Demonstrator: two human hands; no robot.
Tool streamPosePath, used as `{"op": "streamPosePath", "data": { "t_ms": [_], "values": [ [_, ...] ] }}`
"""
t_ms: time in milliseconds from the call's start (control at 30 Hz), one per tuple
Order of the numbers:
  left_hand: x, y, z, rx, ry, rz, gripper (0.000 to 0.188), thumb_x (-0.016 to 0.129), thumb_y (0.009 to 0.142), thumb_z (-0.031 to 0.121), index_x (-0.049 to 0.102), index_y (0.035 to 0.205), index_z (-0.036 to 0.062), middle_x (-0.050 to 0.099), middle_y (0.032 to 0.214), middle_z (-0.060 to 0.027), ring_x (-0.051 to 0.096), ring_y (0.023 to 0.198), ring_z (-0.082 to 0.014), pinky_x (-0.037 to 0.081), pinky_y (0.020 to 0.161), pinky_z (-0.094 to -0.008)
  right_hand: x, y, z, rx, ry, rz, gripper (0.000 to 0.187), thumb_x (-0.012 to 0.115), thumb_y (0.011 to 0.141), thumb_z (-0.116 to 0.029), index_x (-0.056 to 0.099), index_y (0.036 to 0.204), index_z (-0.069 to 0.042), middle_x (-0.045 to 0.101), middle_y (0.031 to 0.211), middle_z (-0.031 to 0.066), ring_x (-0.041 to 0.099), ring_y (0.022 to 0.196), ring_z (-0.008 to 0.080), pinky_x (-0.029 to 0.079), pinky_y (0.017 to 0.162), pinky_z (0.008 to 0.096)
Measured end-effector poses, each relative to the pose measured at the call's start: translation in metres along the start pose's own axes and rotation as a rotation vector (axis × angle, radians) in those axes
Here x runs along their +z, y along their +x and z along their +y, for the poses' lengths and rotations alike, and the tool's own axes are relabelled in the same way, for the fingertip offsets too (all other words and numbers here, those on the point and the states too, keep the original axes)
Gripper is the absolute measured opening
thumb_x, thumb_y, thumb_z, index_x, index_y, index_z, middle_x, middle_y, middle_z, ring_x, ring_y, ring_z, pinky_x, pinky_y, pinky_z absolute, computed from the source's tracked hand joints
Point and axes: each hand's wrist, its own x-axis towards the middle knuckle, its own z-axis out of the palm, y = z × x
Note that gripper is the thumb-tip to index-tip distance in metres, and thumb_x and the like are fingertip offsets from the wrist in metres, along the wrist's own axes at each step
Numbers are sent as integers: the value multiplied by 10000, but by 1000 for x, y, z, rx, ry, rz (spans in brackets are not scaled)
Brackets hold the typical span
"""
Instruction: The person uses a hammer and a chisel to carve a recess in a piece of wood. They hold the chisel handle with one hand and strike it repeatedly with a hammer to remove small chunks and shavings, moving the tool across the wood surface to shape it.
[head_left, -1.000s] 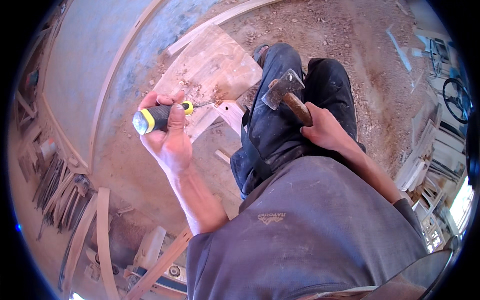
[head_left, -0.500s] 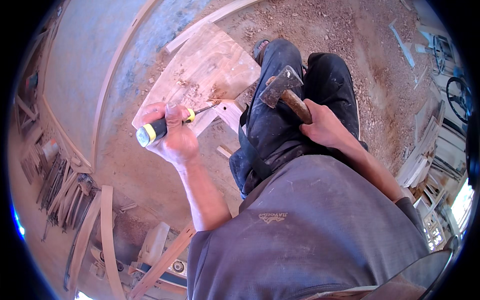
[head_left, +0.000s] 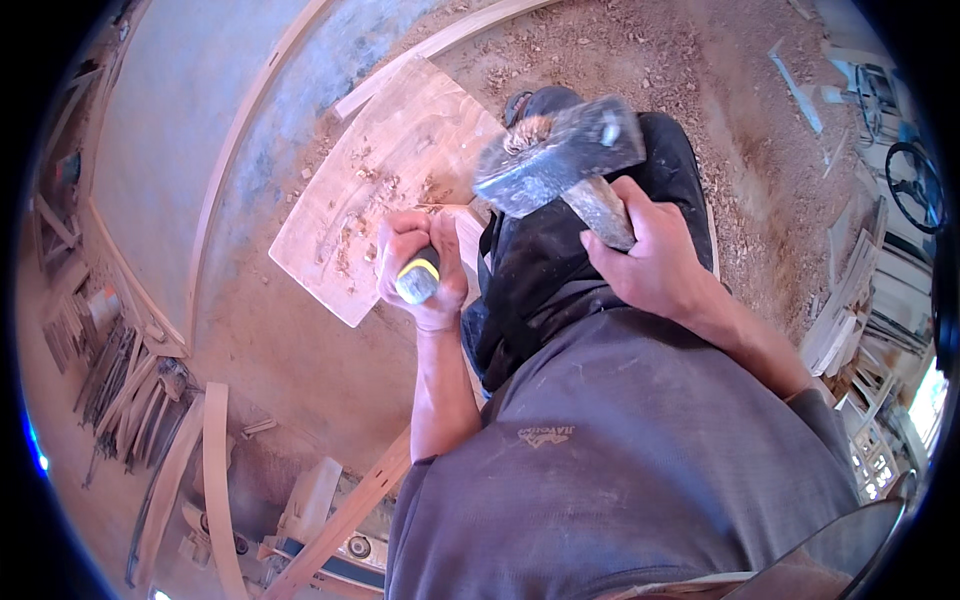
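Left hand: the left hand (head_left: 420,270) is wrapped in a full fist round the yellow-and-black handled chisel (head_left: 418,280), fingers pressed tight about the grip, so only the butt end of the handle shows, pointing up toward the camera.
Chisel blade: a thin length of steel runs out from the far side of the fist onto the board; its tip is too small to make out.
Right hand: the right hand (head_left: 650,260) is closed round the wooden shaft of the grey steel hammer with a blocky head (head_left: 560,155), holding it just below the head.
Hammer head: it hangs above and to the right of the chisel fist, clear of the handle butt and not touching it; its outline is smeared by blur.
Board: the pale flat wooden board with rounded corners (head_left: 370,200) lies on the ground directly beyond the left fist, reaching away up and to the left of it.
Chips: loose wood chips (head_left: 350,235) lie scattered on the board just beside the left knuckles.
Legs: the dark trousers (head_left: 560,270) sit between the two hands, under the hammer.
Ground: the sawdust-strewn floor (head_left: 620,50) spreads beyond the hammer head.
Timber: a curved wooden strip (head_left: 215,480) lies well behind the left wrist.
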Motion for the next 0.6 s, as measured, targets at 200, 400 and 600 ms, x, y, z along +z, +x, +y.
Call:
{"op": "streamPosePath", "data": {
  "t_ms": [200,400,600],
  "values": [
    [-3,3,-7,-192,-420,-37,344,820,773,154,695,1053,-3,698,959,-64,661,863,-173,532,793,-296,15,23,-32,-489,-413,-123,227,648,843,-72,526,1034,-58,682,763,129,695,669,356,503,572,485],
    [-9,3,-2,-295,-157,14,266,701,812,33,707,1070,-29,722,1008,-86,667,909,-187,527,845,-332,2,14,-64,-440,-365,-140,298,665,811,-43,533,1077,-29,657,769,119,673,679,346,514,616,453],
    [-13,9,-18,-210,-169,-111,159,747,868,62,694,1006,3,678,947,-80,626,881,-214,511,859,-372,21,15,-63,-486,-446,-142,296,643,828,-62,515,1093,-29,684,802,162,688,687,362,526,633,476]
  ]
}}
